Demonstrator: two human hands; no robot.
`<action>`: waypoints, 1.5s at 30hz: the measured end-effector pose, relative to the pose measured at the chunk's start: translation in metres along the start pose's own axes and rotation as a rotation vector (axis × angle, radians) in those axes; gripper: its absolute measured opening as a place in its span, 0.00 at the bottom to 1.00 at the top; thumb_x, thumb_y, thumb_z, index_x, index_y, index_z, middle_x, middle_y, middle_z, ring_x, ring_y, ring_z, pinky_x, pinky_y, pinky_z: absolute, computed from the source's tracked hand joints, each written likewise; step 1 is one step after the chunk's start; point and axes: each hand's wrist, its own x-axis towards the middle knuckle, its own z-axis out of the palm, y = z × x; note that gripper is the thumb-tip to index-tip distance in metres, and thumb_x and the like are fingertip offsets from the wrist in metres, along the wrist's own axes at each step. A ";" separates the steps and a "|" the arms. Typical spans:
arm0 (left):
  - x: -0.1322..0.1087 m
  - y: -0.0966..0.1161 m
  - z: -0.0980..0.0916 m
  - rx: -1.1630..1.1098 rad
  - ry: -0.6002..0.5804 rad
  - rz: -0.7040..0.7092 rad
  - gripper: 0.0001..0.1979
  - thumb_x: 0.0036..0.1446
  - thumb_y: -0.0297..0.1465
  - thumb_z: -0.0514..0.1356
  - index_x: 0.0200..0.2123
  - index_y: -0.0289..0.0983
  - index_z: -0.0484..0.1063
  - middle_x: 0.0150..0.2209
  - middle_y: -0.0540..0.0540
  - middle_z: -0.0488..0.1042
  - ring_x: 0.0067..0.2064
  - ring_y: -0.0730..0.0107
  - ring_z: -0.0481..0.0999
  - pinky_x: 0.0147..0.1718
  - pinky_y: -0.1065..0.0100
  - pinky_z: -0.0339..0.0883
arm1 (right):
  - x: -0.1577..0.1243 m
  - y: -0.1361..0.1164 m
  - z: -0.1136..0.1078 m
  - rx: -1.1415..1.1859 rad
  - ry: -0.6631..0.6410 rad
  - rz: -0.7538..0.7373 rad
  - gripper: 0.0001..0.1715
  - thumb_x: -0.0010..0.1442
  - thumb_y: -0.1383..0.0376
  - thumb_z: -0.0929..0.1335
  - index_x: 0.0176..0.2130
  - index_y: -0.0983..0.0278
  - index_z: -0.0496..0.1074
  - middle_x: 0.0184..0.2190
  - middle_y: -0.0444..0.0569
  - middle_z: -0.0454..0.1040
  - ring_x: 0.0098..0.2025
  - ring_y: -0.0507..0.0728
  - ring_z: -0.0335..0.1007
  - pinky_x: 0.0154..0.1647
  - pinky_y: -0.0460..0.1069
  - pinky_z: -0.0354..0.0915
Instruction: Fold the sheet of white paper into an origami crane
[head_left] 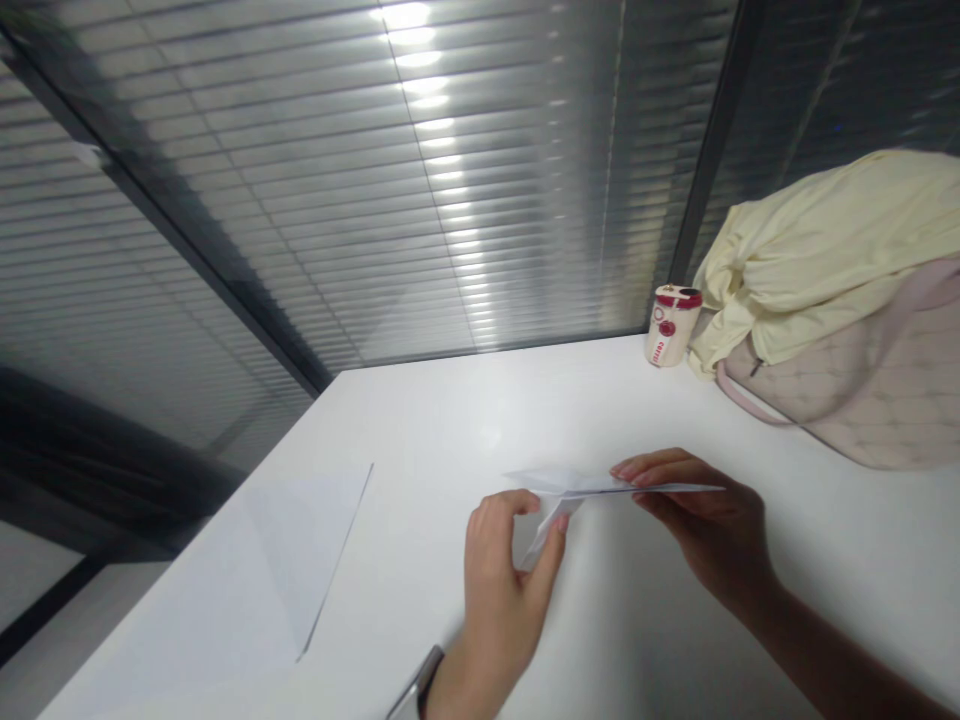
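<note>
A folded sheet of white paper (564, 483) is held above the white table, seen nearly edge-on, with one flap angled down toward me. My right hand (701, 515) pinches its right part, fingers above and thumb below. At the paper's left part is my left hand (504, 570), its thumb against the lower flap and its index finger curled near the fold. A gap shows between that thumb and index finger, with the flap's lower end visible through it. A watch (427, 675) is on my left wrist.
Flat white paper (247, 570) lies on the table (442, 420) at the left. A cream and red cup (670, 328) stands at the back right. Beside it rests a pale pink quilted bag (877, 400) with a yellow cloth (840, 250) on top. Window blinds (337, 180) rise behind the table.
</note>
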 end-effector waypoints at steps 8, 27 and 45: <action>0.005 -0.001 0.003 -0.578 -0.319 -0.460 0.17 0.59 0.38 0.57 0.50 0.38 0.69 0.44 0.42 0.78 0.45 0.59 0.75 0.45 0.63 0.66 | -0.005 0.000 0.006 -0.220 -0.219 -0.207 0.14 0.56 0.75 0.70 0.40 0.59 0.75 0.37 0.49 0.79 0.40 0.58 0.76 0.43 0.53 0.73; 0.005 -0.011 0.008 -0.251 -0.310 -0.330 0.19 0.55 0.35 0.61 0.51 0.42 0.72 0.40 0.47 0.80 0.29 0.67 0.71 0.30 0.69 0.64 | -0.001 -0.008 0.006 -0.138 -0.590 0.276 0.14 0.58 0.71 0.66 0.45 0.59 0.71 0.40 0.48 0.68 0.42 0.53 0.70 0.40 0.46 0.71; 0.015 -0.020 0.001 -0.679 -0.715 -0.513 0.11 0.54 0.34 0.62 0.38 0.34 0.72 0.27 0.47 0.75 0.25 0.72 0.69 0.24 0.72 0.58 | -0.002 0.014 -0.004 -0.049 -0.752 0.112 0.21 0.58 0.68 0.70 0.51 0.57 0.72 0.44 0.51 0.70 0.45 0.54 0.68 0.47 0.50 0.67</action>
